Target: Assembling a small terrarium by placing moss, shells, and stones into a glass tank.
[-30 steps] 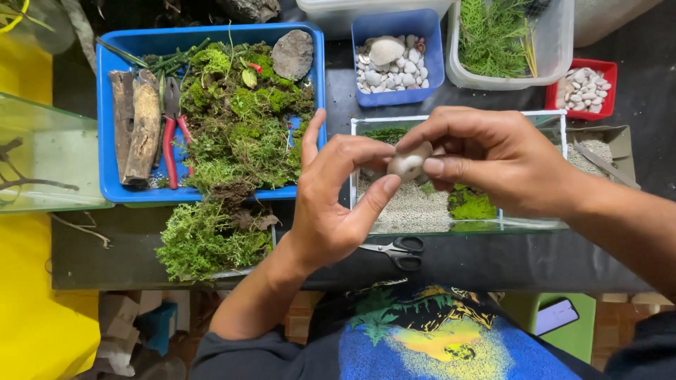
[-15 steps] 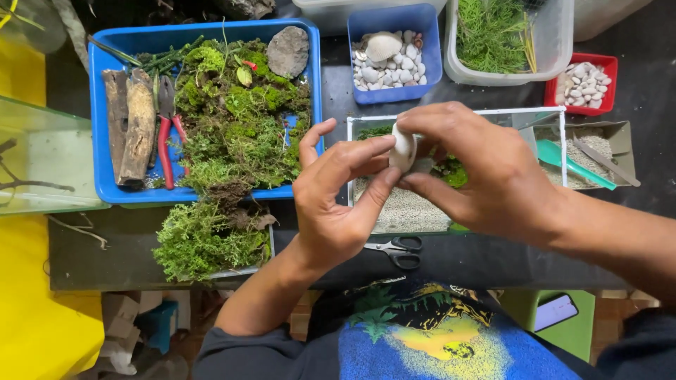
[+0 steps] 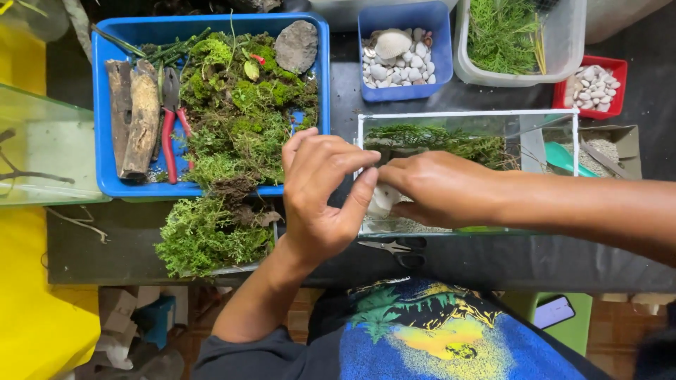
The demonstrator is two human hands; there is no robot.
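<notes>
A big blue tray sits on the dark counter, packed with moss, two bark pieces, red-handled pliers and a grey rock. Farther back stand a blue tub of pebbles and a small red dish. Scissors lie at the near edge.

We are at a hobby workbench for building terrariums. We see a blue plastic tray of green moss and driftwood, a blue tub of white pebbles and a clear rectangular glass tank.
</notes>
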